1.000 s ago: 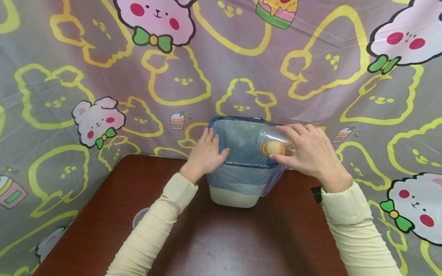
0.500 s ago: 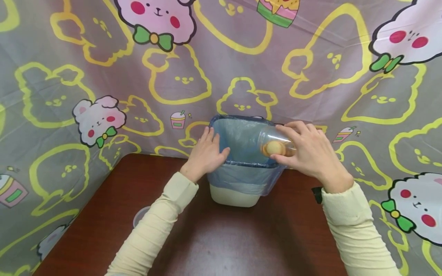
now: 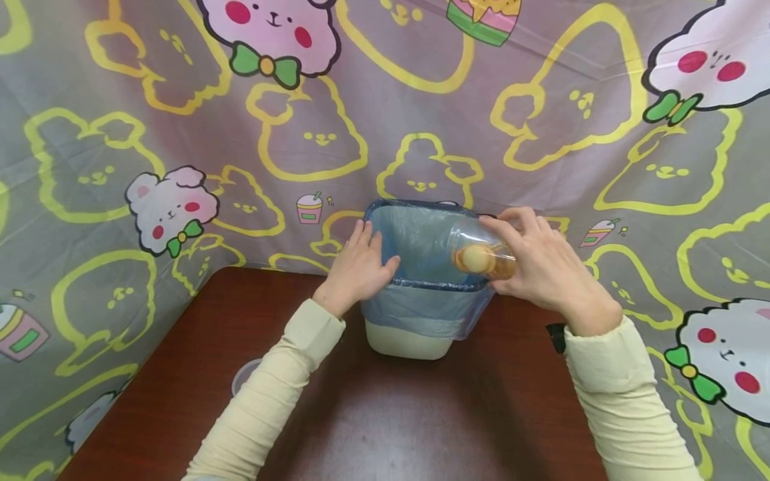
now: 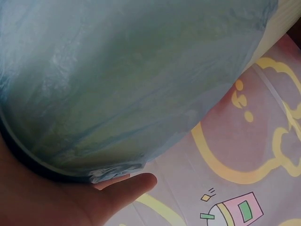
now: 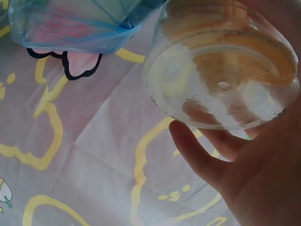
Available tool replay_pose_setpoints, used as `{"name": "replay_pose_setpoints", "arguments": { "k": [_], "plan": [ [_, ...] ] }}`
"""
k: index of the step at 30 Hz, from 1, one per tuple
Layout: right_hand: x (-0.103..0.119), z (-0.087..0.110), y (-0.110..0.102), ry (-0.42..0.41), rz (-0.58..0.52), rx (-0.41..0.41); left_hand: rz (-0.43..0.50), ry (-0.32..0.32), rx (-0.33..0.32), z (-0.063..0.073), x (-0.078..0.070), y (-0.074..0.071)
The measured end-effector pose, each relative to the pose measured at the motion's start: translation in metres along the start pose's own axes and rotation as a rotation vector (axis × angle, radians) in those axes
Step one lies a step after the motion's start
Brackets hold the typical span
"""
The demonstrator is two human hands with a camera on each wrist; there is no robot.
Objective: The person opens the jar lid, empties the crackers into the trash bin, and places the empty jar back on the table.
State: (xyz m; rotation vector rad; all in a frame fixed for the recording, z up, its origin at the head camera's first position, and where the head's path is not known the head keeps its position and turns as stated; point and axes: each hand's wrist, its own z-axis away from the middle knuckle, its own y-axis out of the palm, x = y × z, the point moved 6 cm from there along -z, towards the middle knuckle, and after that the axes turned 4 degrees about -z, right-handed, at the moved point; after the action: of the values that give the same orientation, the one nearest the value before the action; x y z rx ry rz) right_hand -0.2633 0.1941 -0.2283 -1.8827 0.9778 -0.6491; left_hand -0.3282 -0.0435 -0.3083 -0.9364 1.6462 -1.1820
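Observation:
A cream-white bin (image 3: 409,342) stands on the table, lined with a blue translucent plastic bag (image 3: 421,308) folded over its rim. My left hand (image 3: 357,268) rests on the bin's left rim, fingers fairly straight and thumb at the front edge. In the left wrist view a finger lies along the outside of the bag's edge. My right hand (image 3: 544,270) grips a clear plastic jar (image 3: 476,232) tipped on its side, mouth over the bin's right part. Several round, biscuit-like pieces (image 3: 478,259) lie inside the jar. In the right wrist view the jar's round base (image 5: 221,94) faces the camera.
A clear round lid-like piece (image 3: 243,375) lies on the dark red-brown table (image 3: 397,414), partly hidden by the left sleeve. A patterned cloth (image 3: 337,120) hangs close behind the bin and along both sides.
My right hand has shifted its grip on the jar, with the thumb drawn back, so more of the contents shows. The left hand and the bin have stayed in place.

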Motion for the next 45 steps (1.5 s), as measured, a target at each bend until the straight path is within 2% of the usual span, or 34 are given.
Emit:
{"name": "replay_pose_setpoints", "arguments": {
  "k": [17, 40, 45],
  "plan": [
    [-0.0075, 0.0021, 0.0, 0.005, -0.129, -0.058, -0.012, 0.0, 0.0, -0.0004, 0.0006, 0.0],
    [-0.009, 0.0019, 0.0026, 0.082, -0.136, -0.047, 0.0, -0.001, 0.002, -0.0002, 0.0009, 0.0006],
    [-0.0096, 0.0025, 0.0026, 0.088, -0.14, -0.07, -0.002, -0.003, 0.004, -0.0007, 0.0011, 0.0012]
  ]
}}
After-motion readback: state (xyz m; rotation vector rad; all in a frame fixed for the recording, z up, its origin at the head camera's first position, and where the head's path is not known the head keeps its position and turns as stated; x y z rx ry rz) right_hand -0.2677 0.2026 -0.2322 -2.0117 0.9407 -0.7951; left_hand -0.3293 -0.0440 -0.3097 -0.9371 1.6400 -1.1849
